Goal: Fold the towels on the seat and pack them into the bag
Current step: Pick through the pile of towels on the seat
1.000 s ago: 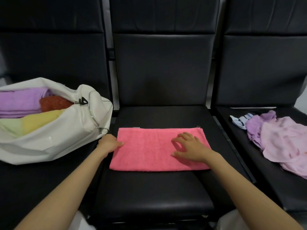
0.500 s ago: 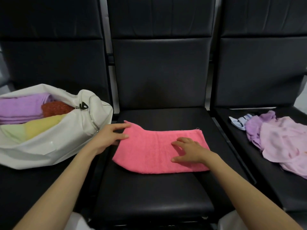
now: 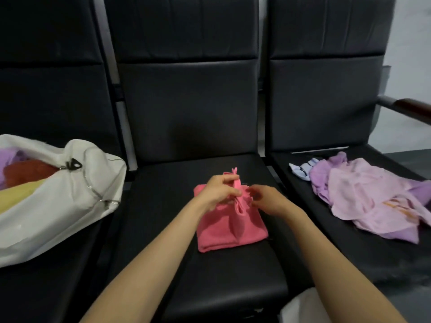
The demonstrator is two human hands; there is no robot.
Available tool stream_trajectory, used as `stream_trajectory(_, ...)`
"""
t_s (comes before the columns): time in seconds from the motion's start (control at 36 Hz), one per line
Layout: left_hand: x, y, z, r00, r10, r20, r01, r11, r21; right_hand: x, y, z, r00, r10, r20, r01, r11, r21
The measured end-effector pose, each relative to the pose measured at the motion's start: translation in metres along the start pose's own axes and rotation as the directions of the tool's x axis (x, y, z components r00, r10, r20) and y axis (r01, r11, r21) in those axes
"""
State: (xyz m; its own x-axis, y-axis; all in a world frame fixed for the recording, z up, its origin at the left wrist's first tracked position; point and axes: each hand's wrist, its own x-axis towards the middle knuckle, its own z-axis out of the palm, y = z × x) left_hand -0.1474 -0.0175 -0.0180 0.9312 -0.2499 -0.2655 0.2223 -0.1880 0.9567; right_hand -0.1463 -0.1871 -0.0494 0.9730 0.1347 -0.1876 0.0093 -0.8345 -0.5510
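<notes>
On the middle seat [image 3: 217,283] of a row of three black padded seats, the pink towel [image 3: 229,226] lies folded into a thick, squarish pad. Its doubled edge faces the person and a soft ridge runs up its middle. At the far end of that ridge a flap of the towel stands up. The left hand [image 3: 218,191] pinches this flap between thumb and curled fingers. The right hand [image 3: 268,199] is just beside it, fingers bent toward the same fold. Blur hides whether they grip the cloth or only touch it. The two hands are close together over the far half of the towel, and both forearms reach in from the near edge.

The seat is smooth, dark and faintly shiny, with a rounded front lip. The tall backrests [image 3: 186,101] are crossed by seams.

On the left seat [image 3: 46,292] a white bag [image 3: 70,206] slumps open, with a black zip pull [image 3: 72,164] at its mouth. Inside are a purple towel [image 3: 5,157], a red towel [image 3: 25,173] and a yellow towel [image 3: 21,194].

On the right seat [image 3: 349,257] lies a loose pile [image 3: 368,201] of lilac and pale pink cloth. A small blue and white cloth [image 3: 302,171] touches its far left side. Past that seat are a dark armrest [image 3: 410,108] and a pale grey wall [image 3: 412,43].
</notes>
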Motion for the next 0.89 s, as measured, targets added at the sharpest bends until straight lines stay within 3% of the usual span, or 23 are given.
stream_trajectory(0.31,0.018,-0.024,0.031,0.997,-0.022,0.075,0.029,0.995,-0.09,0.001,0.024,-0.007,0.997,0.069,0.032,-0.072,0.991,0.114)
stream_trajectory(0.36,0.018,-0.029,0.028,1.0,0.001,0.012,-0.001,0.999,-0.034,0.002,0.028,-0.009,0.99,0.141,-0.005,-0.138,0.978,0.159)
stream_trajectory(0.44,0.018,-0.04,0.015,0.992,0.099,-0.074,-0.088,0.987,0.136,0.001,0.029,-0.01,0.977,0.177,-0.119,-0.173,0.984,0.044)
stream_trajectory(0.53,0.01,-0.057,-0.002,0.959,0.272,-0.081,-0.186,0.817,0.547,-0.002,0.02,-0.003,0.98,0.025,-0.196,-0.033,0.999,-0.038)
stream_trajectory(0.58,0.006,-0.069,-0.011,0.944,0.323,-0.063,-0.183,0.675,0.715,-0.002,0.012,0.008,0.982,-0.081,-0.173,0.07,0.995,-0.065)
stream_trajectory(0.69,-0.006,-0.089,-0.021,0.993,0.119,-0.002,-0.045,0.39,0.92,0.001,-0.001,0.034,0.982,-0.184,-0.03,0.173,0.959,-0.223)
stream_trajectory(0.81,-0.017,-0.096,-0.033,0.998,0.06,-0.015,-0.006,0.342,0.94,-0.001,-0.003,0.056,0.987,-0.102,0.123,0.139,0.927,-0.348)
stream_trajectory(0.89,-0.023,-0.098,-0.045,0.999,0.034,-0.029,0.016,0.326,0.945,-0.002,-0.008,0.068,0.985,-0.106,0.139,0.152,0.915,-0.373)
